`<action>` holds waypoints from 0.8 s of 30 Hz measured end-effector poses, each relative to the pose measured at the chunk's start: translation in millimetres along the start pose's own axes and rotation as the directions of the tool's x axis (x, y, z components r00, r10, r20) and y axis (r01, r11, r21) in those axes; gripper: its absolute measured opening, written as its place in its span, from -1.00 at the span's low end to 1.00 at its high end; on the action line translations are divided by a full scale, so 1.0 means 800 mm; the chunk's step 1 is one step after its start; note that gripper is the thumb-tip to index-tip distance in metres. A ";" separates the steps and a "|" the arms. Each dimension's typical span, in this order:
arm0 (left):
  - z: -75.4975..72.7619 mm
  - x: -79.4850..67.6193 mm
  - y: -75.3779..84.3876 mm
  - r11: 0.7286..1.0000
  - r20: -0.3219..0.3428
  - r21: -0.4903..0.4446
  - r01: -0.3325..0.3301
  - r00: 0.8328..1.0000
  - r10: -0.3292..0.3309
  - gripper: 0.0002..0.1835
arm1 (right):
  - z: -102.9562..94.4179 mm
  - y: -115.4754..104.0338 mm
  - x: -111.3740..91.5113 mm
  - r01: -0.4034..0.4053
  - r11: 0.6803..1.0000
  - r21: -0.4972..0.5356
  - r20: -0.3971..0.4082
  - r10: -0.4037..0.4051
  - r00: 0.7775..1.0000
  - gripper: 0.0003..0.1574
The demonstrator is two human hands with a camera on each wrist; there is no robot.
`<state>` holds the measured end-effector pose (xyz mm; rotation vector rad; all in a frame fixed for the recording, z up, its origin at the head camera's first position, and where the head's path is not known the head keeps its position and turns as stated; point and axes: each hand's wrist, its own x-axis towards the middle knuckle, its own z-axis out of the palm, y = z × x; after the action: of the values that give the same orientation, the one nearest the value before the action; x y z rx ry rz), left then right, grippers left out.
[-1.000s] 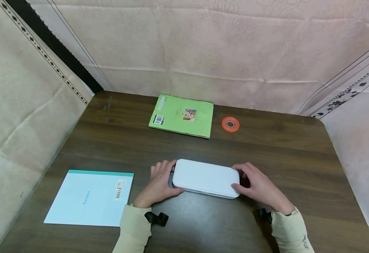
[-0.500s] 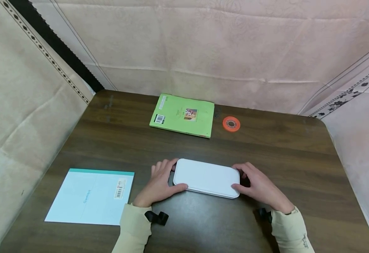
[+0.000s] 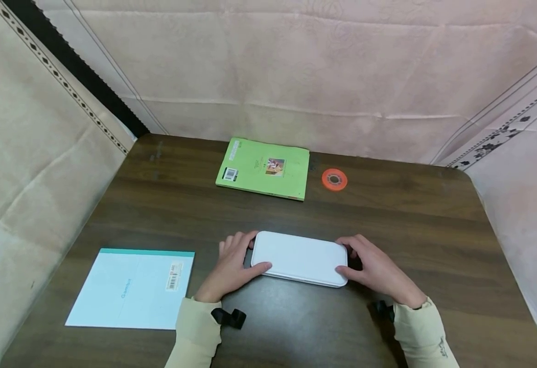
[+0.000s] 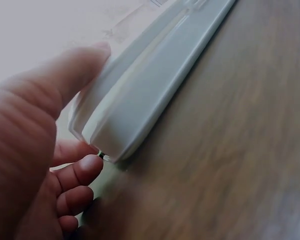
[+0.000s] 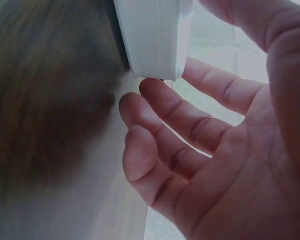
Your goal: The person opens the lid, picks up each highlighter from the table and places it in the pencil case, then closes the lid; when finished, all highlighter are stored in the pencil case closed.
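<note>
A flat white case (image 3: 300,258) with rounded corners lies on the brown table between both hands. My left hand (image 3: 231,268) grips its left end: the thumb lies on the top near the front edge, and the fingers reach round the far left corner. In the left wrist view, a groove runs along the side of the case (image 4: 145,85), between upper and lower parts. At the right end, my right hand (image 3: 376,268) holds the case with thumb at the near corner and index finger at the far one. The right wrist view shows the other fingers (image 5: 177,112) curled beside the end.
A light blue booklet (image 3: 130,291) with a teal strip lies left of the left arm. Toward the back edge of the table (image 3: 424,230) are a green book (image 3: 263,166) and an orange ring-shaped roll (image 3: 334,180). Pale cloth (image 3: 296,66) hangs behind and at both sides.
My left thumb has moved from the front edge of the white case up onto its top. The right hand and the case stay nearly in place.
</note>
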<state>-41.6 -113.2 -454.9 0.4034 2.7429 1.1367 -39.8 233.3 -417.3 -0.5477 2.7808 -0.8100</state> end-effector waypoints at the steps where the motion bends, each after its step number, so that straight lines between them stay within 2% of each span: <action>1: 0.000 0.000 0.000 1.000 -0.001 -0.004 0.004 1.000 -0.004 -0.11 | 0.000 0.000 0.000 -0.001 1.000 0.000 0.002 0.001 1.000 -0.34; 15: -0.003 -0.001 -0.006 1.000 -0.019 0.011 0.002 1.000 -0.002 -0.11 | 0.003 -0.006 0.011 -0.017 1.000 -0.023 0.035 0.018 0.999 -0.33; 19: -0.002 -0.002 -0.004 1.000 -0.031 0.013 0.012 0.999 -0.012 -0.10 | -0.002 -0.006 0.008 -0.021 0.999 -0.041 0.014 0.021 1.000 -0.38; 22: -0.004 -0.002 0.001 0.999 -0.120 0.022 -0.025 0.992 0.027 -0.10 | -0.013 -0.008 0.004 -0.033 0.998 -0.054 -0.049 0.030 0.998 -0.46; 24: -0.008 -0.001 0.007 0.996 -0.201 0.050 -0.075 0.976 0.083 -0.13 | -0.023 -0.011 0.000 -0.040 0.997 -0.066 -0.115 0.032 0.993 -0.51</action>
<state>-41.0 -114.6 -446.4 0.4276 2.9556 1.2031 -42.2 235.1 -397.0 -0.4745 2.9232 -0.7640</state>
